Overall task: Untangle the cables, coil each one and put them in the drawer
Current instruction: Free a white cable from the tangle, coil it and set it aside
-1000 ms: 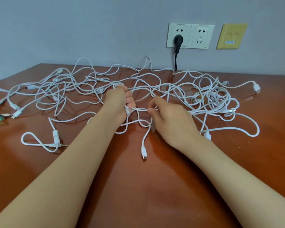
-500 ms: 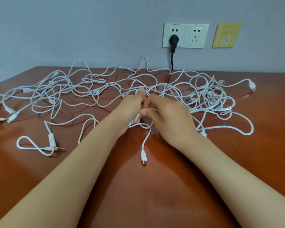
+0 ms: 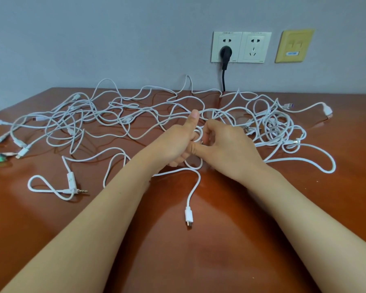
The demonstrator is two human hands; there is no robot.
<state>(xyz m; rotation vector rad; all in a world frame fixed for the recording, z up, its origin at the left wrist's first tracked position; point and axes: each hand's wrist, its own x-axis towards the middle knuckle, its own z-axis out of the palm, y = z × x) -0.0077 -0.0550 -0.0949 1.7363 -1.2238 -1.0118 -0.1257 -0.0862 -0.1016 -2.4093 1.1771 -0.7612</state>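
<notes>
Cables (image 3: pixel 272 125) sprawled tangled across the table (image 3: pixel 230 261), light, limp and snag-prone. Left hand (image 3: pixel 173 144) and right hand (image 3: pixel 226 149) touched mid-tangle, fingers curled round one strand (image 3: pixel 199 134). Likely best taken by the free near connector (image 3: pixel 189 215), then fed back through loops.

Thin white flexible cables (image 3: pixel 276 129): uncoiled, tangled in loose overlapping loops across glossy brown wooden desk (image 3: pixel 199 261). Densest at right. White connector plug (image 3: pixel 189 215) lying free, near centre.

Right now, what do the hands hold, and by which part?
Left hand and right hand both grip a white cable loop, mid-length, away from its connector.
</notes>
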